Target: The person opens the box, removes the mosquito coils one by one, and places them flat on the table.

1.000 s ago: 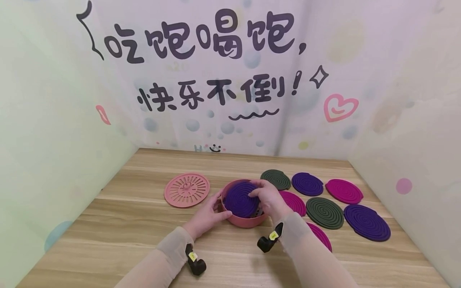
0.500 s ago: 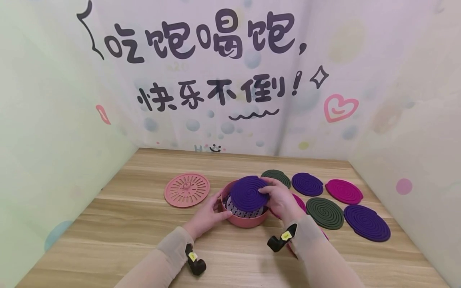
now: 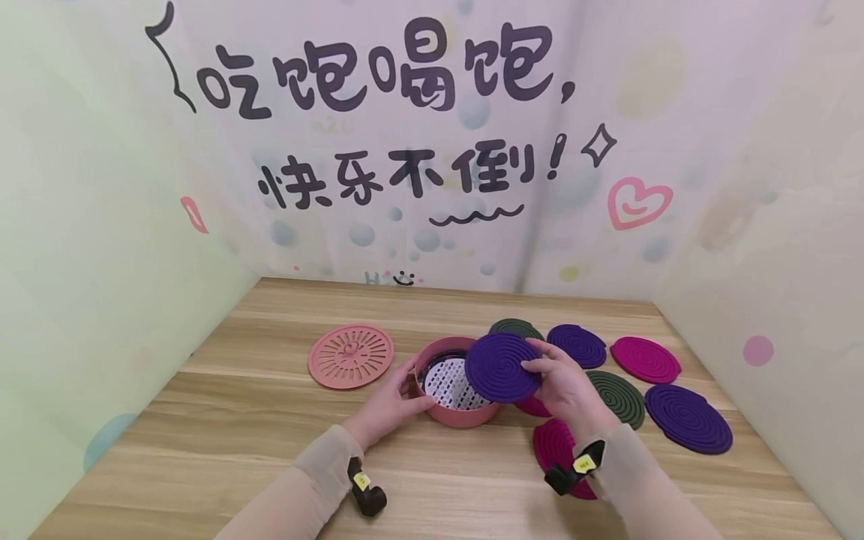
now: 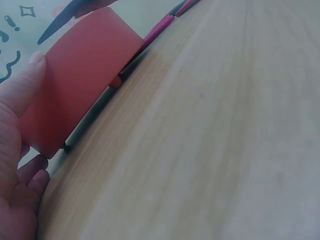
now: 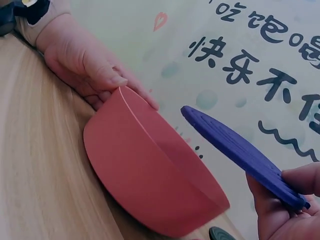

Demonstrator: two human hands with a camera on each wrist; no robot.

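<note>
A round pink tin (image 3: 456, 409) stands mid-table, with a white perforated insert (image 3: 448, 382) showing inside. My left hand (image 3: 390, 401) grips its left wall; in the left wrist view the thumb lies against the tin (image 4: 75, 85). My right hand (image 3: 563, 382) pinches a purple spiral coil (image 3: 502, 367) by its right edge and holds it tilted in the air above the tin's right rim. The right wrist view shows that coil (image 5: 240, 150) edge-on above the tin (image 5: 150, 175), with the left hand (image 5: 85, 65) behind.
A pink slotted lid (image 3: 351, 355) lies flat left of the tin. Right of it, several spiral coils in purple, magenta and dark green lie spread on the wooden table (image 3: 236, 420), among them a purple one (image 3: 688, 417) and a magenta one (image 3: 644, 358). Printed walls enclose three sides.
My right hand lifted the purple coil out of the tin and carried it to the right, uncovering the white perforated insert. The left hand stayed on the tin.
</note>
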